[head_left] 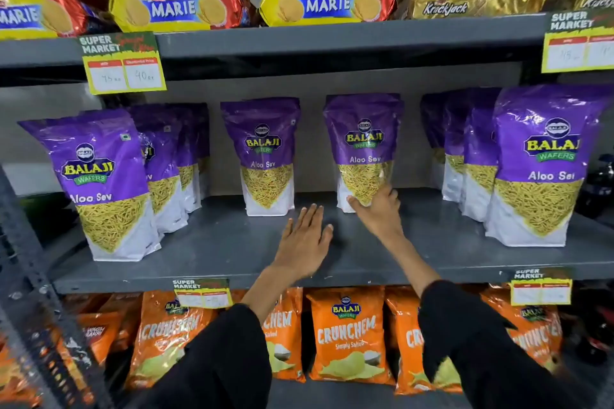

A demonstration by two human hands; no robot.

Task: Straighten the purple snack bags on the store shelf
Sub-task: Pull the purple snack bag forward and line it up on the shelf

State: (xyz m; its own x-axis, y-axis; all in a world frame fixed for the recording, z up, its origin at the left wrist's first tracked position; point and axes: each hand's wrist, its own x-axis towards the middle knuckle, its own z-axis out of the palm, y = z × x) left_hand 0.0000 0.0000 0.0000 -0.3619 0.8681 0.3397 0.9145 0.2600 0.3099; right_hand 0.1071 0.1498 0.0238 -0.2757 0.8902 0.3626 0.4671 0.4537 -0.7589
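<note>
My right hand (377, 209) grips the lower edge of the Aloo Sev bag (363, 146) standing just right of centre frame, thumb across its front, fingers curled behind. My left hand (304, 239) lies spread flat and empty on the grey shelf (232, 252), between that bag and the centre-left bag (264, 156). Those two stand upright, deep on the shelf. I judge the job partway: the left row (109, 183) leans and fans unevenly, and the right row (538, 166) also looks loose, both untouched.

One head view, close to the grey shelf (212, 242), facing it and tilted down; edges probably wide-angle warped.
</note>
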